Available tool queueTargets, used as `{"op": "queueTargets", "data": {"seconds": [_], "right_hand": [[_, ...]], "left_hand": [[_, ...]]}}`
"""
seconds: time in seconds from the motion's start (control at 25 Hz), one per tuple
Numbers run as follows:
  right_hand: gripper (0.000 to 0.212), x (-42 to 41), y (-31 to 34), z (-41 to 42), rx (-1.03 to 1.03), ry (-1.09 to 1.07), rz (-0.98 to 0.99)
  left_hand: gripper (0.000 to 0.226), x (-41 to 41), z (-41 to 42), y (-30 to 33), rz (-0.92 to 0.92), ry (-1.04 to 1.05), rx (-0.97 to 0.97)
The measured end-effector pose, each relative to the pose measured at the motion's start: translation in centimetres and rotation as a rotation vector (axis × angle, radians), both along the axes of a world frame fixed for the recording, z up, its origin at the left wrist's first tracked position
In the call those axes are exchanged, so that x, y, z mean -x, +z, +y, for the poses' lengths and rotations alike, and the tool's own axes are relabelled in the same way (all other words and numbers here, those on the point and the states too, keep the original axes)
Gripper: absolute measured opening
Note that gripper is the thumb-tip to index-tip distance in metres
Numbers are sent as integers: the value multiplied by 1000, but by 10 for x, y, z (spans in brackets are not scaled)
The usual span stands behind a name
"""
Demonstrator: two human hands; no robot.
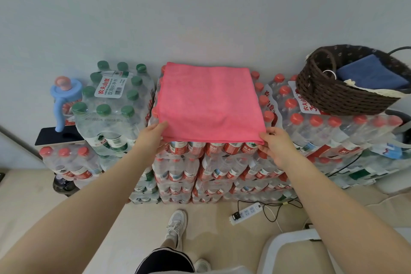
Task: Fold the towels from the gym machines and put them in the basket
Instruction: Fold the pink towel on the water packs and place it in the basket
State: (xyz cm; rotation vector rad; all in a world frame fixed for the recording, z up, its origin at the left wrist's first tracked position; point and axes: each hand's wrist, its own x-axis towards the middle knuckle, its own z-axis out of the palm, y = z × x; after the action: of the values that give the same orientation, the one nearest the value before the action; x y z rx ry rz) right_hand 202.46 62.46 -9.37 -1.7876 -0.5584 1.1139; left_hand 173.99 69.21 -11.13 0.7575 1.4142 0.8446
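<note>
- Your left hand [151,134] holds the near left corner of the pink towel [209,102]. Your fingers are curled on the edge, with your thumb on top.
- Your right hand [278,144] pinches the near right corner of the pink towel. Your thumb is on top and your fingers are under the edge.
- The pink towel lies flat, folded into a square, on top of the stack of water bottle packs [200,169] with red caps. Its near edge hangs a little over the front of the stack.
- The basket [338,98] is dark brown and woven. It sits on more bottle packs, to the right of the pink towel and well apart from it.
- A blue towel [373,73] lies folded inside the basket.
- A pack of bottles with green caps [113,95] sits just left of the pink towel.
- A blue bottle with a pink top [63,95] stands further left of the pink towel.
- A white power strip [245,212] lies on the floor, below the pink towel and in front of the stack.
- Your white shoe [176,224] is on the floor near the power strip.
</note>
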Motion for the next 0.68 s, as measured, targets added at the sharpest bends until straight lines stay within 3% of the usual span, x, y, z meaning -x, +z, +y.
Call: {"op": "queueTargets", "data": {"seconds": [0.08, 0.16, 0.32, 0.56, 0.68], "right_hand": [[17, 0, 1, 1, -5, 33, -87], [15, 0, 3, 0, -5, 108, -181], [34, -8, 7, -5, 48, 198, -271], [34, -16, 17, -37, -97, 215, -29], [35, -20, 18, -48, -178, 301, -16]], "left_hand": [[36, 2, 1, 0, 11, 6, 22], [31, 5, 0, 3, 8, 69, -13], [14, 8, -10, 10, -9, 107, -74], [22, 21, -32, 19, 103, -117, -279], [23, 27, -38, 27, 178, -190, -321]]}}
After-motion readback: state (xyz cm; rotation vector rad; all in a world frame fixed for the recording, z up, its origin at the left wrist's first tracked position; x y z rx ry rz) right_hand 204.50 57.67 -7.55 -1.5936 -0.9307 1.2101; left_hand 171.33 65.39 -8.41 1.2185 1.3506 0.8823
